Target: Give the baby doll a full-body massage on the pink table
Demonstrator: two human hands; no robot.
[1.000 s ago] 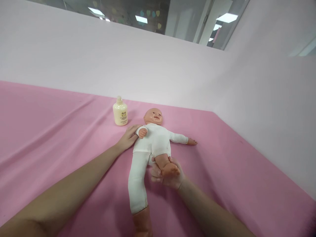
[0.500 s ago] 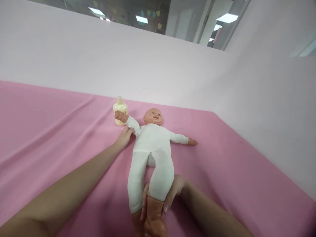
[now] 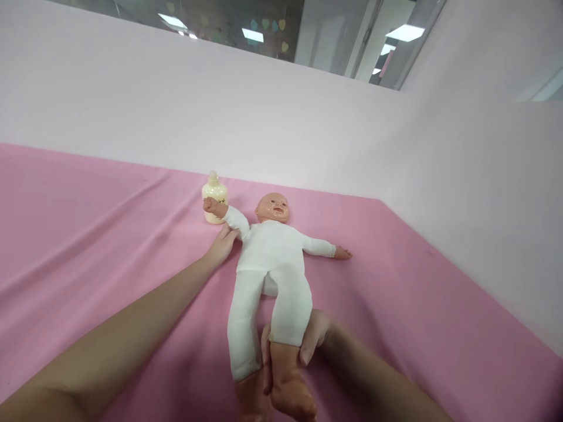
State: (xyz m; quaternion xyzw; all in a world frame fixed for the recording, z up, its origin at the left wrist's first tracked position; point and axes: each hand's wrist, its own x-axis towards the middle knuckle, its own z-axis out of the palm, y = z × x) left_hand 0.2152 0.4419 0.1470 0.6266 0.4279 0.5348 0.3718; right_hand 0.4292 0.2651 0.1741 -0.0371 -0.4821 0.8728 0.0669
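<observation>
A baby doll [image 3: 270,249] in white clothing lies on its back on the pink sheet, head away from me. My right hand [image 3: 315,335] is wrapped round the lower leg on the right, just above its bare foot [image 3: 290,384], with fingers showing on both sides. My left hand [image 3: 223,243] grips the doll's raised arm [image 3: 237,223] near the elbow; its fingertips are partly hidden beneath the sleeve. Behind the doll's fist stands a cream baby bottle [image 3: 214,190], upright and partly covered by that fist. The doll's other arm [image 3: 319,246] is stretched out to the right.
The pink sheet [image 3: 109,234] has creases on the left. A white wall [image 3: 197,105] rises along the back and another wall [image 3: 492,193] borders the right side. Above the back wall is a glass window [image 3: 229,26] with heart shapes and light reflections.
My right hand has moved the doll's leg a little to the right and up, and its foot now points more to the right. My left hand has stayed almost still.
</observation>
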